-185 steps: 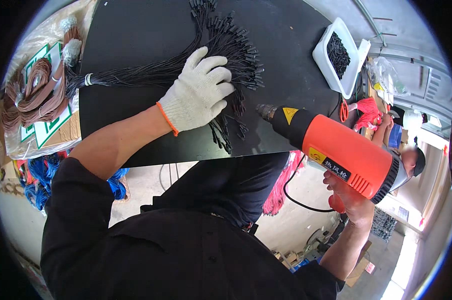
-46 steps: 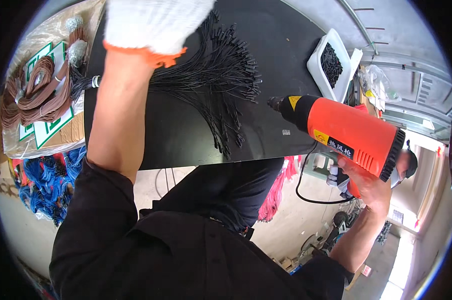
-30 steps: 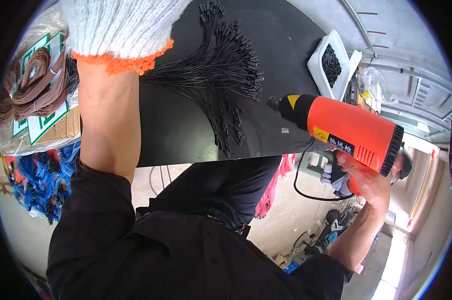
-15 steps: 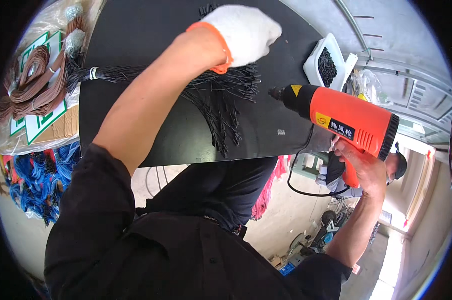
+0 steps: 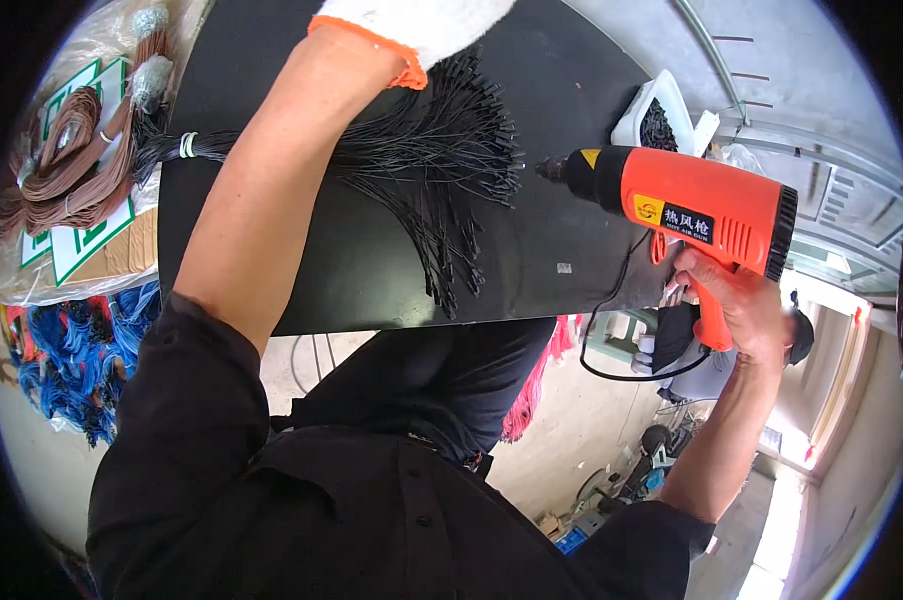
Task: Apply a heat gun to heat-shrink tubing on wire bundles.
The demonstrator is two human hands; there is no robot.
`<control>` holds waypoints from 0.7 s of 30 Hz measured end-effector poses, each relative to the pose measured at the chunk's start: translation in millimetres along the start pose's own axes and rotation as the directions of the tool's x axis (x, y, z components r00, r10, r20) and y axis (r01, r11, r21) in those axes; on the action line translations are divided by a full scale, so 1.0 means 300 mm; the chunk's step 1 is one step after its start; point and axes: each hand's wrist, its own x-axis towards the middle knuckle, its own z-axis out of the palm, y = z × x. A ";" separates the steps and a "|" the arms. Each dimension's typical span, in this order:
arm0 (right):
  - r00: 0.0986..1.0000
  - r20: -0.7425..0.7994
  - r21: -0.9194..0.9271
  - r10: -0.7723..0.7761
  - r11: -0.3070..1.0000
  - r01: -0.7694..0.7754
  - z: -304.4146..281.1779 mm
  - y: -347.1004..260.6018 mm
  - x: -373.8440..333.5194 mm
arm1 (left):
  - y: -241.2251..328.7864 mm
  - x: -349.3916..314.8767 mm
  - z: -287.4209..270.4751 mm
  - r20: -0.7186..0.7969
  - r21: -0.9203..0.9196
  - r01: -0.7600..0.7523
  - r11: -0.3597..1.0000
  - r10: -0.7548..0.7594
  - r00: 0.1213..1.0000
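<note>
My right hand (image 5: 737,300) is wrapped round the handle of an orange heat gun (image 5: 712,195). The gun's dark nozzle points left, just beside the fanned ends of a bundle of black wires (image 5: 412,150) on the black table (image 5: 562,225). A white band ties the bundle at its left; short black sleeves cover the wire ends. My left hand (image 5: 422,25), in a white glove with an orange cuff, is over the far part of the bundle at the top edge. Its fingers are mostly cut off by the frame, so their grip is hidden.
A white bin (image 5: 629,128) of small black pieces stands at the table's right. Coiled brown wires (image 5: 82,150) lie on a wrapped carton at left, above blue wire bundles (image 5: 67,365). The gun's black cord (image 5: 592,365) loops below the table edge. Another person (image 5: 677,335) is behind my right hand.
My left hand has moved away and to the left, uncovering more of the wire ends. The heat gun has tilted slightly more level, its nozzle a little higher in view.
</note>
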 end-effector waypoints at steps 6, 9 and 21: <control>1.000 -0.002 -0.002 0.000 1.000 0.000 0.010 -0.028 0.023 | -0.006 0.009 -0.055 -0.106 -0.069 -0.019 0.997 0.012 0.994; 1.000 -0.013 -0.067 -0.022 0.998 0.021 0.010 -0.037 0.023 | 0.001 0.014 -0.060 -0.106 -0.081 0.002 0.997 -0.010 0.994; 0.997 0.048 -0.033 -0.052 0.998 0.054 -0.019 -0.018 0.003 | 0.020 0.007 -0.075 -0.085 -0.127 0.014 0.992 -0.025 0.996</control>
